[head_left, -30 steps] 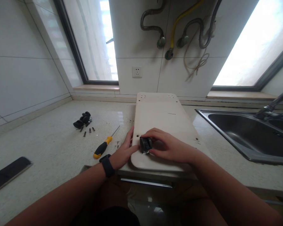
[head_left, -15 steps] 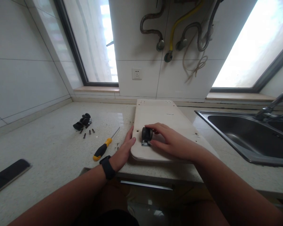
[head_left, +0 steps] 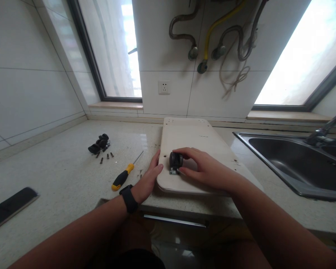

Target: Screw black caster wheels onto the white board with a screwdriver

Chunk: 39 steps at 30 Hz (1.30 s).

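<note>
**Wheel held on the near corner of the board**

Your right hand is curled loosely around a small black wheel, fingertips over its top and thumb low against its side, so you have it in a light grip. The wheel stands upright on its metal plate, which sits flat on the pale board near the board's near left corner. A small hole shows in the board just left of the wheel.

Your left hand lies open and flat, fingers stretched out along the board's left edge and touching it, holding nothing. A dark watch is on that wrist.

The board lies lengthwise on the speckled counter, its near end close to the counter's front edge. Left of your left hand a screwdriver with a yellow and black handle lies on the counter, tip pointing away from you. Farther left there is a cluster of more black wheels with a few loose screws just beside them. A dark phone lies near the left edge. The steel sink is to the right of the board
</note>
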Motion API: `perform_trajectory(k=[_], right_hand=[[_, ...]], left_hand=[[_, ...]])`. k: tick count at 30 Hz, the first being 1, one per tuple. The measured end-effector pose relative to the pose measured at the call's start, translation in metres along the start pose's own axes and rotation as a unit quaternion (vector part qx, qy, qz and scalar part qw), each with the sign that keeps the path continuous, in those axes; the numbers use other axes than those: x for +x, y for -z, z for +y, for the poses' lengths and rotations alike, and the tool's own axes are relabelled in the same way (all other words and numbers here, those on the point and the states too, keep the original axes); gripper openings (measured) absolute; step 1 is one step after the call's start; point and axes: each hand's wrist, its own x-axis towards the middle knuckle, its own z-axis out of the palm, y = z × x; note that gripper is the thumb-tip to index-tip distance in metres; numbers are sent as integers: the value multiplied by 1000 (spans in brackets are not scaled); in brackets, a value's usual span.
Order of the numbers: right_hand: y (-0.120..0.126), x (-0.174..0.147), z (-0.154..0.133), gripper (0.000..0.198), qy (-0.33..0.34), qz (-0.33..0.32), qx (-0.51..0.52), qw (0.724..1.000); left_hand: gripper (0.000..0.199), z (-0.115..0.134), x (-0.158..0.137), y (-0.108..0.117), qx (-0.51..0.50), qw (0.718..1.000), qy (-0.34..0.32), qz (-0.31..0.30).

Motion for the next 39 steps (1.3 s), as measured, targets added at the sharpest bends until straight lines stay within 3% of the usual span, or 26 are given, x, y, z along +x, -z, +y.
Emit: perform_trajectory(k=[39], right_hand=[[2, -3, -2, 45, -20, 13, 18, 1000]], left_hand=[[74, 6, -2, -1, 15, 1000, 4, -4]])
